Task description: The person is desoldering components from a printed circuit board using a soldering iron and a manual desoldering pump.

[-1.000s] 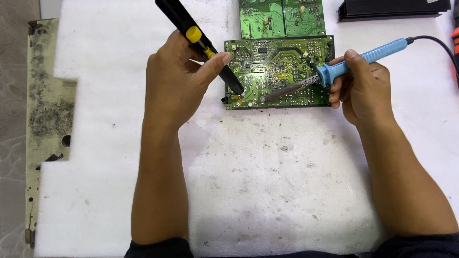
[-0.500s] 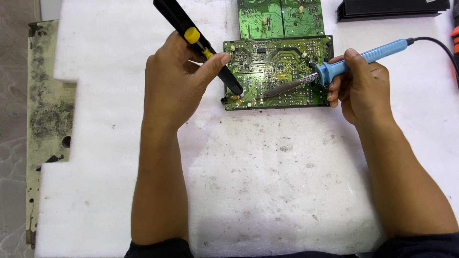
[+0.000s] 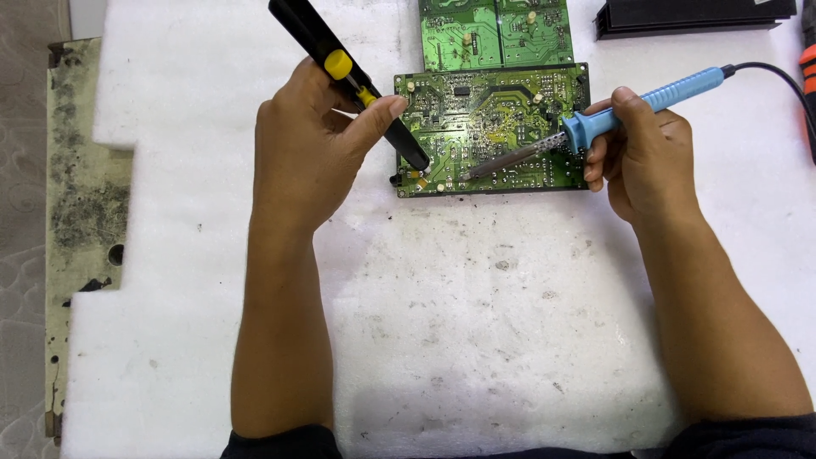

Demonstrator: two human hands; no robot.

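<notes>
Left hand [image 3: 310, 144] grip clamped on black-yellow desoldering pump [image 3: 357, 81], right hand [image 3: 637, 157] on blue soldering iron [image 3: 629, 106], both tips touching green circuit board [image 3: 510, 110].

Stained white foam sheet [image 3: 476, 340] over worn bench [image 3: 81, 195]

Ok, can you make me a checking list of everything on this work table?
Surface: white foam sheet, speckled with dark crumbs.
Job's things: green circuit board; black and yellow pump tool; blue soldering iron, tip on the board.
Clutter: second green board; black finned block.
Hands: left hand grips the pump tool; right hand grips the iron.
Cables: black cord from the iron.
Surroundings: stained old panel at left.
</notes>
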